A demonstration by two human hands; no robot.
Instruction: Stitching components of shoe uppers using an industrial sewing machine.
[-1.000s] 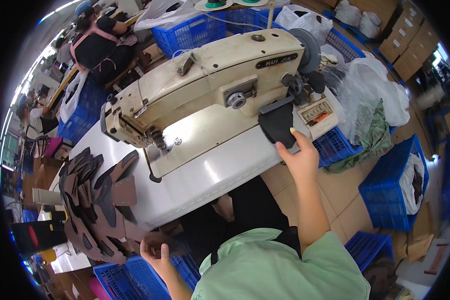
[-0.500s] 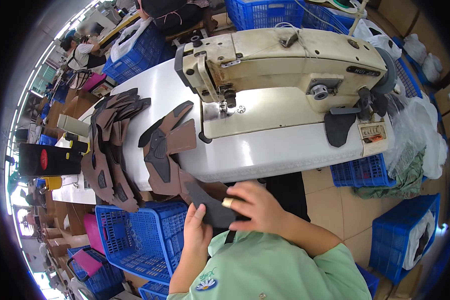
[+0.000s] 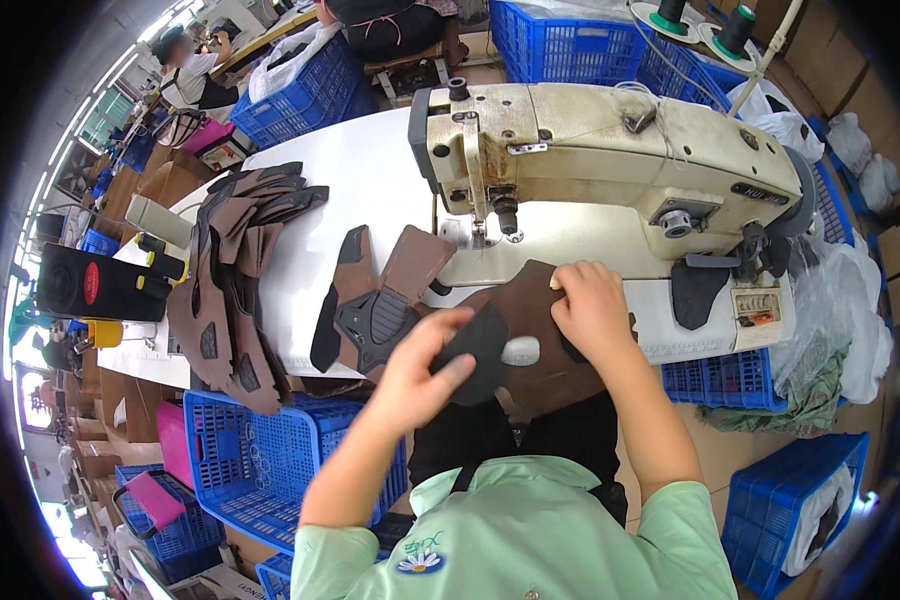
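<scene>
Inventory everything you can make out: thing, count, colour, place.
Smooth flat table: one, white, centre
Long metal sewing machine: one, cream, on table
Patched flat pieces: several, brown and black, left
Large flat piece: one, brown, table's near edge
Small flat piece: one, black, centre
Tapered flat piece: one, black, machine's right end
Conical thread spools: two, black, top right
Plastic crates: several, blue, around table
Plastic bags: several, white, right
Crumpled cloth: one, green, right
Cardboard boxes: several, brown, upper right
Co-workers: at least two, white or dark clothes, upper left
Collared shirt: one, green, bottom
Left hand: one, holding small piece
Right hand: one, holding large piece
</scene>
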